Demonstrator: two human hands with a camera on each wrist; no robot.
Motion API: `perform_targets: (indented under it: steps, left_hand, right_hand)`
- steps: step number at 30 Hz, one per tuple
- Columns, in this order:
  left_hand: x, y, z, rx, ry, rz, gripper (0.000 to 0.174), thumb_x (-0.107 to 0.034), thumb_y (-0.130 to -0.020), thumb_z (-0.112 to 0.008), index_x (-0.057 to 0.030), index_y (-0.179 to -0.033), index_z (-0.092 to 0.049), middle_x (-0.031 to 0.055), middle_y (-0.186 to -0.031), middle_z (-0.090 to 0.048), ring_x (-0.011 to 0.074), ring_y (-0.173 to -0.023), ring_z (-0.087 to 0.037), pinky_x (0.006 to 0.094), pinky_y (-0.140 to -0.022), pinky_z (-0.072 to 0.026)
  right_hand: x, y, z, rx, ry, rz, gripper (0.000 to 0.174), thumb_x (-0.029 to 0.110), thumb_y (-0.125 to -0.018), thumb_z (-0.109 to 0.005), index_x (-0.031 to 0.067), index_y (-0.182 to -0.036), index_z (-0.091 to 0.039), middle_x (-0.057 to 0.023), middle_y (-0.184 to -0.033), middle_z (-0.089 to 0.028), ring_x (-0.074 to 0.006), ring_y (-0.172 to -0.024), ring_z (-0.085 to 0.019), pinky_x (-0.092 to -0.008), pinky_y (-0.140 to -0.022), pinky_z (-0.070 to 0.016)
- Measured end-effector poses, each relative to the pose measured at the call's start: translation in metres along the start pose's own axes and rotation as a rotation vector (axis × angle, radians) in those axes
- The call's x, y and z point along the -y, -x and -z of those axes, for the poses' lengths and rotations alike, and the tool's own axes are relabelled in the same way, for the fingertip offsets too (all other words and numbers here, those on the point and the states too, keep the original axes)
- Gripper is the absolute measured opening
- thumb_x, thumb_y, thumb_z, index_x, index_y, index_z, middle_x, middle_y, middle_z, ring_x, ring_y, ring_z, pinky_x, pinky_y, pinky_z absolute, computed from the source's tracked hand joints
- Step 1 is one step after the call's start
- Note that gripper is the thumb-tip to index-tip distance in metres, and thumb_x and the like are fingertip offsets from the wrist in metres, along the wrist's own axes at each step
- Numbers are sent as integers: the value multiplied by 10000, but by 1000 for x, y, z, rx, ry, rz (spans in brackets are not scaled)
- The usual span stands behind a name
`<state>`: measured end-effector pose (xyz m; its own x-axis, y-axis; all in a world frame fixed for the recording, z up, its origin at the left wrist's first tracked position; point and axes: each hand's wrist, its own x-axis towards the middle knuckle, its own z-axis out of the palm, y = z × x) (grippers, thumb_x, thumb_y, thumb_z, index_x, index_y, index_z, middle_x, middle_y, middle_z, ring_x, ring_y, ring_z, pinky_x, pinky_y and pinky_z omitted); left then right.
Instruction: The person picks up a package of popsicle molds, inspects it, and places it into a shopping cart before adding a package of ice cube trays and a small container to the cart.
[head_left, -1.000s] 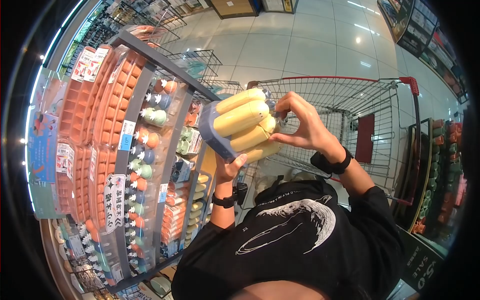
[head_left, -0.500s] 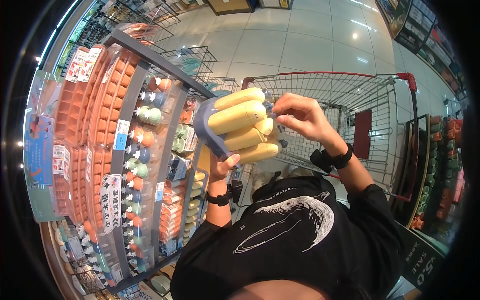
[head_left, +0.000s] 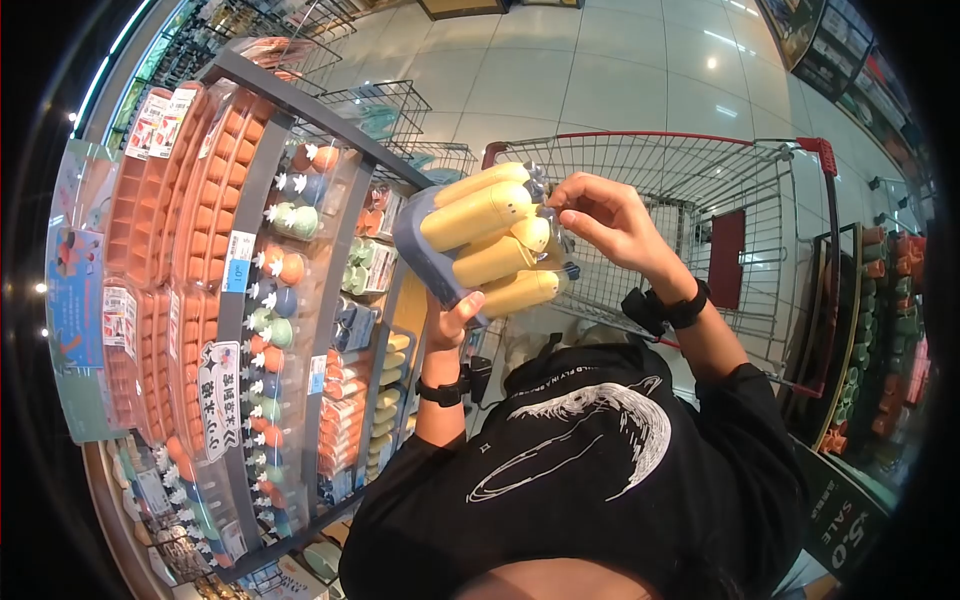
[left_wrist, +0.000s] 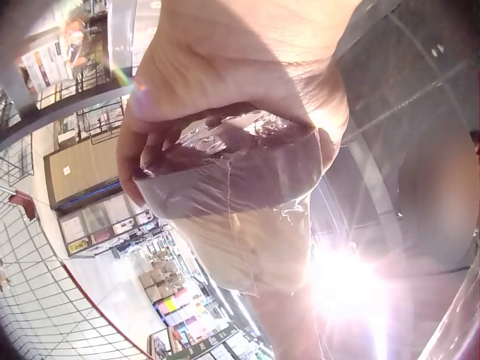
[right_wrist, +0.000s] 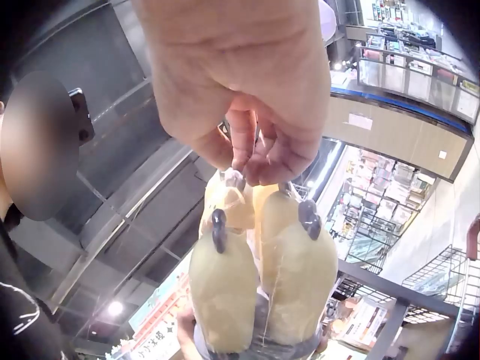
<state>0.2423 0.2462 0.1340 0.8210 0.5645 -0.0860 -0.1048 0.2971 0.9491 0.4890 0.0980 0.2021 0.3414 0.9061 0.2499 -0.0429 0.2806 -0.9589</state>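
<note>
A set of yellow ice pop molds (head_left: pixel 490 225) stands in a dark blue base (head_left: pixel 422 245), wrapped in clear plastic. My left hand (head_left: pixel 447 325) holds the base from below, its thumb on the near side. In the left wrist view that hand curls round the base's underside (left_wrist: pixel 232 184), with the wrap shining over it. My right hand (head_left: pixel 615 225) is at the tops of the molds, fingers bent and drawn together. The right wrist view shows the fingertips pinching at a dark knob (right_wrist: pixel 234 178) on a mold top; other dark knobs (right_wrist: pixel 310 217) show below.
On the left stands a shelf rack (head_left: pixel 265 400) with orange trays (head_left: pixel 150 230), round molds and price tags. A wire shopping cart (head_left: pixel 700 190) with red rails stands ahead to the right. Wire baskets (head_left: pixel 385 105) jut out behind the rack. More shelves (head_left: pixel 880 340) line the right.
The right hand's fingers have drawn in from a wider spread and shifted up along the mold tops. The mold set stays in the left hand, tilting slightly.
</note>
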Motion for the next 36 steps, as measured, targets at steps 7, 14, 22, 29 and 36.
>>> perform_targets:
  steps: [7, 14, 22, 29, 36]
  left_hand:
    - [-5, 0, -5, -38, 9, -15, 654, -168, -703, -673, 18, -1299, -479, 114, -1184, -589, 219, -1113, -557, 360, -976, -426]
    - [-15, 6, -19, -67, -31, -44, 697, -164, -705, -688, 18, -1329, -435, 121, -1205, -568, 225, -1116, -554, 359, -977, -431]
    - [-22, 2, -27, 10, -211, -177, 796, -97, -718, -692, 11, -1402, -299, 171, -1310, -482, 269, -1179, -528, 396, -993, -439]
    - [-27, 1, -40, 27, -195, -255, 812, -70, -711, -681, 18, -1408, -274, 181, -1319, -475, 286, -1201, -521, 424, -1018, -438]
    - [-3, -7, -21, -117, -579, -384, 987, -178, -620, -756, 47, -1426, -233, 198, -1334, -399, 296, -1196, -466, 428, -1011, -420]
  right_hand:
    - [2, 0, 0, 60, -35, -39, 89, 85, -927, -603, 13, -938, -552, 28, -874, -520, -38, -780, -461, -194, -679, -396]
    - [-2, -1, -4, -8, 13, -81, 164, 150, -924, -642, 12, -910, -554, 33, -860, -551, -35, -795, -477, -198, -683, -403]
    - [-10, 0, -3, -38, -50, -109, 208, 138, -866, -724, 30, -861, -546, 32, -796, -599, -33, -735, -559, -210, -654, -466]
    - [-15, 1, -2, -24, -144, -98, 190, 102, -862, -711, 35, -858, -534, 38, -817, -572, -30, -748, -538, -203, -641, -448]
    - [-26, 1, -15, -140, 73, -77, 387, 188, -770, -751, 72, -1012, -472, 6, -888, -499, -72, -806, -482, -256, -693, -463]
